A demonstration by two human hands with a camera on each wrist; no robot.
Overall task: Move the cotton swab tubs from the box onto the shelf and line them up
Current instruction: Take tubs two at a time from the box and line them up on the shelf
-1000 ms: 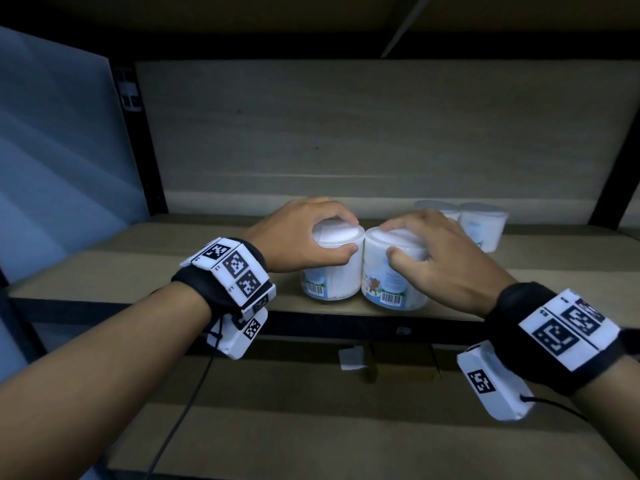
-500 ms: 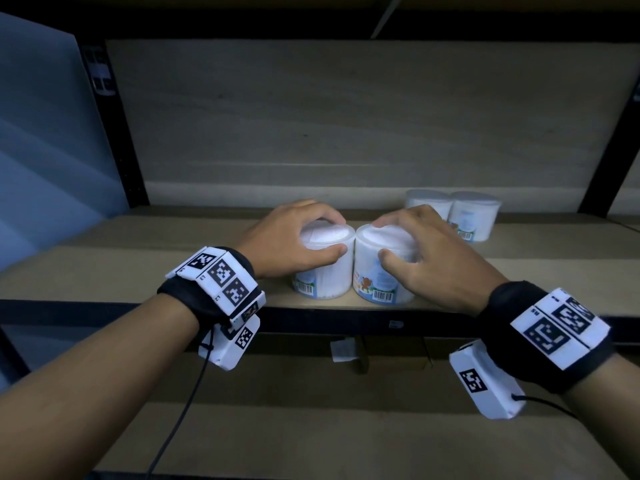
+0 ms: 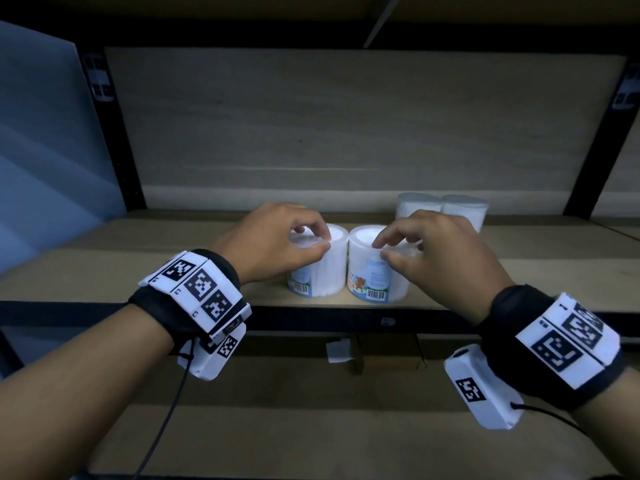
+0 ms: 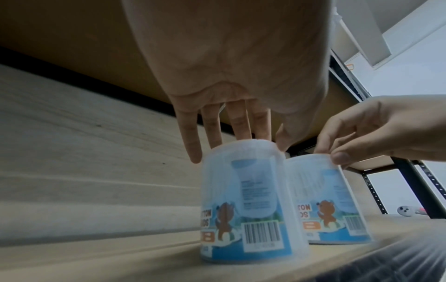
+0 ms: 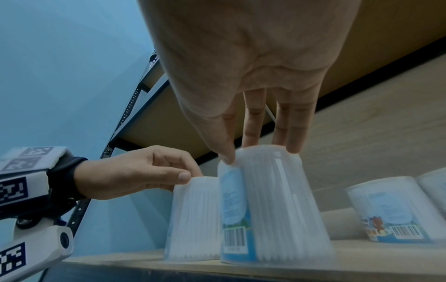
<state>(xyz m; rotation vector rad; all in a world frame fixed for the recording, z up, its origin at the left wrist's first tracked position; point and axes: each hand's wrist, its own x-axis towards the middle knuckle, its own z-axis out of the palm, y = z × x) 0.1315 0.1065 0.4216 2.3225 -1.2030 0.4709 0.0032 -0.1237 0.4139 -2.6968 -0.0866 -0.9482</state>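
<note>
Two clear cotton swab tubs with blue bear labels stand upright, side by side, near the front edge of the shelf board [image 3: 138, 265]. My left hand [image 3: 320, 239] [image 4: 239, 145] pinches the lid rim of the left tub [image 3: 329, 271] [image 4: 243, 190] [image 5: 193, 219] with its fingertips and thumb. My right hand [image 3: 381, 249] [image 5: 260, 150] holds the right tub [image 3: 374, 278] [image 4: 333, 200] [image 5: 272, 209] the same way, by the lid's rim. Both palms are raised off the lids. Two more tubs [image 3: 417, 206] [image 5: 391, 209] stand together at the back right.
A pale back panel [image 3: 346, 133] closes the shelf behind. Black uprights [image 3: 117, 133] stand at both sides and a black rail [image 3: 311, 318] runs along the front. A lower shelf board [image 3: 311, 410] lies beneath. A blue-grey panel [image 3: 41, 150] is at the left.
Both hands have lifted from covering the lids with their palms to touching only the rims with fingertips. The two front tubs stay where they stood.
</note>
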